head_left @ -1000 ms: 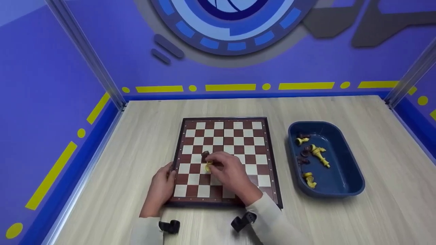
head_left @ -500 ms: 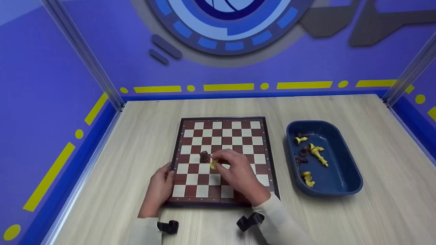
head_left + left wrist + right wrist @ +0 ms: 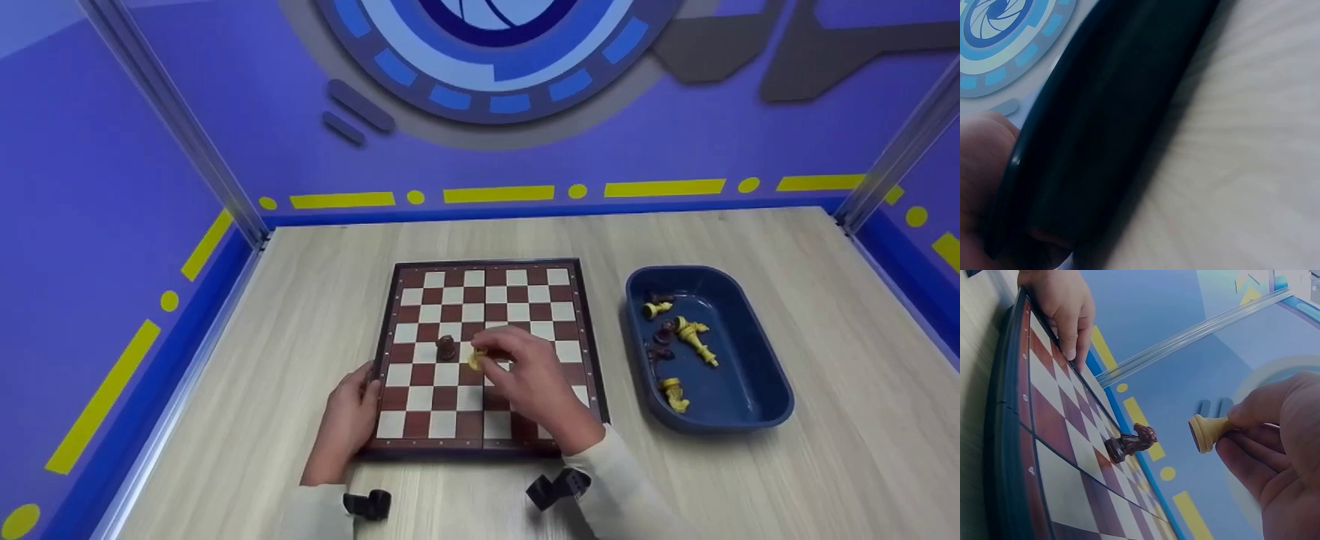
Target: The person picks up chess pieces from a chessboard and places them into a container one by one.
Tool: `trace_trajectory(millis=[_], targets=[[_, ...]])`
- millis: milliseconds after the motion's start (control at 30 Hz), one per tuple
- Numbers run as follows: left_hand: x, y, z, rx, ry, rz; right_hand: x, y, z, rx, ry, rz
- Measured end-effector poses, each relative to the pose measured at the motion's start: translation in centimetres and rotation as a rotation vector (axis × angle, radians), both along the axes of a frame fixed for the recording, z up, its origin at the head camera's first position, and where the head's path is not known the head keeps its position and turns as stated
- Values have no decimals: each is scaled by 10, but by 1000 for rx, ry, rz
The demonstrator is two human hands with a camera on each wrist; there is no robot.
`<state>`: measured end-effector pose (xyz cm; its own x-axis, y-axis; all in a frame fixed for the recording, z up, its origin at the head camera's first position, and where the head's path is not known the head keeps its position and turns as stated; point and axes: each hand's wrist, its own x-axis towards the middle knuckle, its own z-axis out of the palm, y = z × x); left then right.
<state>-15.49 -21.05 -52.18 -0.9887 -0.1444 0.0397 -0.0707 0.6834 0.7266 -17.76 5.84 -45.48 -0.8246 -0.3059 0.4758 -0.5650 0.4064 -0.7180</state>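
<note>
A brown knight (image 3: 446, 348) stands upright on the chessboard (image 3: 430, 420), left of its middle. My right hand (image 3: 529, 371) pinches a pale yellow chess piece (image 3: 1206, 433) between thumb and fingers, just right of the knight. In the right wrist view the piece's base shows clear of the board, while its top is hidden in the fingers. My left hand (image 3: 352, 409) grips the board's left edge, with the thumb along the rim, as the right wrist view also shows. The left wrist view is mostly filled by the dark side of the board (image 3: 1100, 124).
Right of the board stands a dark blue tray (image 3: 750, 375). Several brown and yellow chess pieces lie on their sides in it, among them a yellow knight (image 3: 675, 396). Blue printed panels (image 3: 360, 165) border the wooden table (image 3: 330, 277) at the back and sides.
My right hand has moved a little to the right with the yellow piece, away from the brown knight, which now shows fully. My left hand stays on the board's edge.
</note>
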Motion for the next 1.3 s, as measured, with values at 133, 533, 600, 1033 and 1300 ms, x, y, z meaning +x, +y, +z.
trace_trajectory(millis=[133, 533, 600, 1033, 1300], targets=[[1, 0, -1, -1, -5, -5, -1, 5, 3, -6, 6, -12], [1, 0, 0, 0, -13, -3, -10, 26, 9, -28, 18, -84], [1, 0, -1, -5, -13, -1, -11, 30, 10, -37, -3, -87], [2, -1, -2, -12, 2, 0, -15, 47, 19, -49, -62, -150], [1, -1, 0, -8, -30, -5, -18, 57, 24, -74, -43, -172]])
